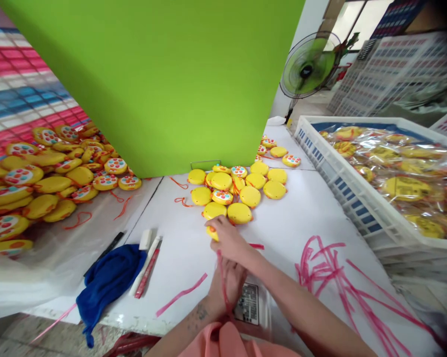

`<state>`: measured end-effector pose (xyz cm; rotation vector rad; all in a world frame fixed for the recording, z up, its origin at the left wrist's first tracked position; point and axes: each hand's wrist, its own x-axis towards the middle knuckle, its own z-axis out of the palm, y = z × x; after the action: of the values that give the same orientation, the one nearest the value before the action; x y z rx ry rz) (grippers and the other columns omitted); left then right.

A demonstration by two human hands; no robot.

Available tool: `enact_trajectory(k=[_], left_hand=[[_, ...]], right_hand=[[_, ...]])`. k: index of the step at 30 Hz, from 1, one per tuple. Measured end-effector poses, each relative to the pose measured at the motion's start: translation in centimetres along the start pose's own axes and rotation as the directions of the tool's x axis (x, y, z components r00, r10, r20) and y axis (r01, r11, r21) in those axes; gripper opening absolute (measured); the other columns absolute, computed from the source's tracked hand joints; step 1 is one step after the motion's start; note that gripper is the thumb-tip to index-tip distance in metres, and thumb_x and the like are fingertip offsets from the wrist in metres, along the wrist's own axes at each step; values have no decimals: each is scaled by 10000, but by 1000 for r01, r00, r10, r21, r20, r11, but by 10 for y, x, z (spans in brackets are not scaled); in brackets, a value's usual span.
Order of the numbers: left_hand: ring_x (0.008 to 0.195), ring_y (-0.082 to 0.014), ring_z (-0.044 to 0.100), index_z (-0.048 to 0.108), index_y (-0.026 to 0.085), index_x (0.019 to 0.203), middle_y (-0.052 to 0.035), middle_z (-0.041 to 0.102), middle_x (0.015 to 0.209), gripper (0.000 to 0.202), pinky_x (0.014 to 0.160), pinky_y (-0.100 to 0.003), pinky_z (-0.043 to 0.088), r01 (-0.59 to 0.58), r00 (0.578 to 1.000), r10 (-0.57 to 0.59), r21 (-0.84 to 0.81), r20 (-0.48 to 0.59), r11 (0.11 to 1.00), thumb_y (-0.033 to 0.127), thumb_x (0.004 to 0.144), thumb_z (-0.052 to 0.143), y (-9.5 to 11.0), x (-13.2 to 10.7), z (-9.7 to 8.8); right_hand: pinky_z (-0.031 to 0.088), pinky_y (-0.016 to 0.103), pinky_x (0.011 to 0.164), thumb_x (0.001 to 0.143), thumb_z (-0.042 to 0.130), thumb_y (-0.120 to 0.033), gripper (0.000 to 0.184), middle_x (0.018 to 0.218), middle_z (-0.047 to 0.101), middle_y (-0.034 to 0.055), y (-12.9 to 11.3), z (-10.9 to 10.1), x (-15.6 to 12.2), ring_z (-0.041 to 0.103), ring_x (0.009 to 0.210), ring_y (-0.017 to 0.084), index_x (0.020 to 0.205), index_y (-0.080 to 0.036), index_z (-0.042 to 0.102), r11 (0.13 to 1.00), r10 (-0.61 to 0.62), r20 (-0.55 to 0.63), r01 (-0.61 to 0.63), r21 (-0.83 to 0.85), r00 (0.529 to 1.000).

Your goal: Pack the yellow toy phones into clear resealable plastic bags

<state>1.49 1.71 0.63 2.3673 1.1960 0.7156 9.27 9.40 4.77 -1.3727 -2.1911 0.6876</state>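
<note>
My right hand [225,239] is closed around a yellow duck-shaped toy [212,233], just in front of a cluster of similar yellow toys [240,213]. Below it, close to my body, my left hand [231,275] is bent with its fingers curled in. What those fingers hold is hidden from me. Over the left wrist runs a narrow pink ribbon [223,285]. Beside the left hand lies a clear plastic piece with a black-and-white printed label [249,303], partly covered by my arms. Some toys in the cluster show white faces with coloured dots, and orange cords trail beside them.
A green board [164,84] stands behind the cluster. At left are a large heap of toys [52,183], a blue cloth [112,272] and pens [147,272]. Pink strips [331,272] lie at right, beside a white crate [342,198] of bagged toys. A fan [307,69] stands behind.
</note>
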Motion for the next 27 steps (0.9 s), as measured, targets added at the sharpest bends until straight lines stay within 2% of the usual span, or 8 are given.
enact_trajectory(k=[2,4,6,8,14,19,24,27], left_hand=[[1044,-251,554,606,196,1023,-82,622,1115,169,919,-484,456,20,1000,-20,-5,2,1000,169,918,478,-1,-2,1],[990,-251,552,588,185,958,-78,630,1029,114,891,-488,453,57,998,-57,-24,12,998,169,906,488,-3,-5,3],[908,-234,552,549,175,913,-66,619,939,55,837,-460,468,96,995,-94,-60,27,994,186,905,496,-6,-8,4],[860,-218,545,509,176,894,-57,597,901,26,795,-423,475,133,991,-131,-114,23,985,197,904,499,-8,-10,5],[888,-208,523,483,184,1151,-48,593,952,246,823,-390,442,101,994,-94,-124,59,987,204,907,513,-4,-9,-2],[869,-210,499,603,191,926,-49,599,930,122,795,-375,400,-38,988,28,62,154,997,169,916,483,-2,-5,-3],[791,-198,494,610,190,884,-34,597,815,111,750,-362,397,-83,997,83,57,4,995,203,920,506,-9,-8,6],[888,-205,504,593,195,906,-46,603,912,89,823,-378,416,-30,999,30,-5,-25,1000,203,923,506,-8,-11,3]], right_hand=[[482,342,859,729,567,-142,395,1117,568,70,16,-18,-12,588,960,194,1117,-207,537,932,125,-107,-80,353,986],[515,366,800,756,575,-240,344,1065,619,65,29,-35,-31,623,926,214,1096,-211,529,716,257,-87,-129,686,962],[536,376,727,769,578,-339,373,1050,652,81,39,-49,-55,655,880,235,1113,-210,512,491,337,-24,-154,858,941],[539,389,704,771,569,-413,401,1071,665,104,47,-57,-80,668,883,258,1115,-213,517,419,395,-19,-162,893,919],[542,412,679,780,557,-548,405,1023,688,128,69,-45,-114,681,838,268,1033,-232,532,463,533,-124,-166,871,837],[530,321,695,701,740,-416,346,886,665,34,76,-24,-99,638,779,190,930,-219,570,435,662,-221,-128,891,716],[509,326,752,728,716,-415,355,927,666,56,70,-14,-93,613,836,206,982,-183,632,623,552,-197,-244,743,810],[506,342,784,796,637,-438,330,972,683,72,62,-15,-94,621,866,216,999,-178,651,699,484,-158,-271,662,861]])
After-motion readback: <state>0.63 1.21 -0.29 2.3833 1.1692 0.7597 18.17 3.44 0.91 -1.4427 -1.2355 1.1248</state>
